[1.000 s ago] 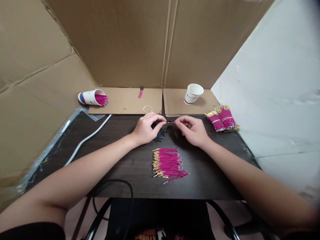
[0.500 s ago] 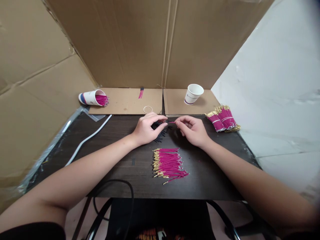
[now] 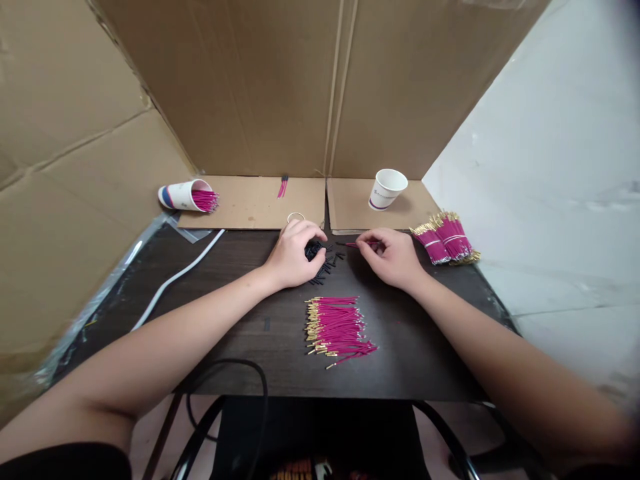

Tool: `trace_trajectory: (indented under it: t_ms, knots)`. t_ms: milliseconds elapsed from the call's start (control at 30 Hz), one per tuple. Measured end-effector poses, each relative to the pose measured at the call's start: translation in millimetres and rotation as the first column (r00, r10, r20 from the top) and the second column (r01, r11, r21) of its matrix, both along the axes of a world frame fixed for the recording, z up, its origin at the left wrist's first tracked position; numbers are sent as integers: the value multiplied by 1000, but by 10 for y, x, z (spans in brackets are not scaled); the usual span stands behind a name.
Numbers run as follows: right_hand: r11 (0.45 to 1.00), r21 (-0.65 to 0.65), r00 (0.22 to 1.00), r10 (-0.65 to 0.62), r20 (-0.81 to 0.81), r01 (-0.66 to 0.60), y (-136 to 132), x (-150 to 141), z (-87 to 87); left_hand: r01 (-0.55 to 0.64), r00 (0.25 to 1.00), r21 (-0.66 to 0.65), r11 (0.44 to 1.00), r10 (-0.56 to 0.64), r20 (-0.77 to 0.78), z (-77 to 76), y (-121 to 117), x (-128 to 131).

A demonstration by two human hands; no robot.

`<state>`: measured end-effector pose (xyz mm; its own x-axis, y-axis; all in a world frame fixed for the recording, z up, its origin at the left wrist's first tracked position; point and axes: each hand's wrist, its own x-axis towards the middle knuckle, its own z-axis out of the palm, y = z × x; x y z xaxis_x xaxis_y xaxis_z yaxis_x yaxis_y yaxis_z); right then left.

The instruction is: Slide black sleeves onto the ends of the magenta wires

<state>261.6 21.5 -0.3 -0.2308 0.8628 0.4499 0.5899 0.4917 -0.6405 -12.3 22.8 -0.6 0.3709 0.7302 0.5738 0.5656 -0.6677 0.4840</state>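
My right hand [image 3: 389,257] pinches a short magenta wire [image 3: 352,244] whose left tip is black. My left hand [image 3: 299,255] rests on the dark table with thumb and fingers apart, curved around a pile of small black sleeves [image 3: 324,265]; nothing shows between its fingertips. Nearer to me lies a row of magenta wires [image 3: 340,325], with gold ends at the left and silvery ends at the right. One of them lies slightly askew at the near edge.
A paper cup on its side [image 3: 175,195] holds magenta wires at the left. An upright paper cup [image 3: 388,189] stands on cardboard, with a few black-tipped wires [image 3: 283,186] further left. Tied wire bundles [image 3: 447,237] sit at the right. A white cable [image 3: 175,273] crosses the table's left side.
My left hand has opened and come off the wire, dropping back toward the black sleeves. My right hand has moved slightly right with the wire still pinched.
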Motion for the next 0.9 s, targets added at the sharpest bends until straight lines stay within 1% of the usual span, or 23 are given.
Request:
trace_trajectory:
  t_ms: [100,267,500,633,733,800,833,900]
  knots:
    - [998,51,996,33,87,-37,7,9,-8,12,1000,-21,1000,-13,-24,-22,7,3]
    - [991,121,984,37,171,-58,13,26,-10,9,998,-31,999,-11,-54,-53,21,-2]
    - [981,165,974,63,216,-100,16,17,-40,20,999,4,1000,-20,-35,-96,50,-6]
    - [982,165,973,50,227,-89,20,10,-73,38,998,-18,999,-39,-54,-76,36,-8]
    - [981,174,976,50,212,-88,-2,3,-40,75,993,-39,996,-79,-90,-52,15,-17]
    - [978,168,978,87,192,-120,-48,-14,25,87,990,-43,995,-92,-109,-45,5,-24]
    - [976,155,976,125,179,-153,-80,-29,65,88,989,-42,995,-92,-114,-45,3,-26]
    - [956,103,954,256,158,-274,-160,-67,147,75,989,-41,996,-80,-121,-50,2,-29]
